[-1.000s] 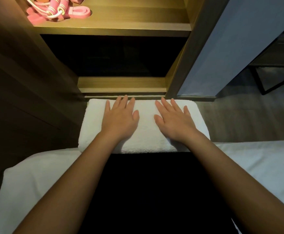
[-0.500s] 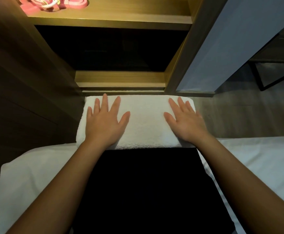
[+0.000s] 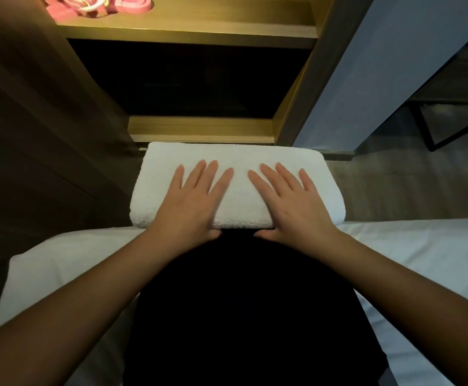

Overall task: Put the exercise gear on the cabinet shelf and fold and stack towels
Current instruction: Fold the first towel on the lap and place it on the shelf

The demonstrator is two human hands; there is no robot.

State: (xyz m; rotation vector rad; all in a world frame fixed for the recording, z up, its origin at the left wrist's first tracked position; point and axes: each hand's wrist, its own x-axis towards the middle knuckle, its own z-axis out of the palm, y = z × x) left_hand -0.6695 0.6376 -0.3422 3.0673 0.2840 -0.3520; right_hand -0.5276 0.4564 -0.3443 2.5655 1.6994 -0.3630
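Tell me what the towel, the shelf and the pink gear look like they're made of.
Towel: white, likely cotton terry, judging by its fuzzy nap and thick soft edges. Shelf: wood or wood-look laminate, matte, with faint straight grain. Pink gear: smooth flat straps, probably rubber or fabric; too far to tell.

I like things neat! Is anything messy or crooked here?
Nothing stands out. The folded white terry towel lies flat under the left hand and right hand; the pink exercise gear sits on the wooden cabinet shelf.
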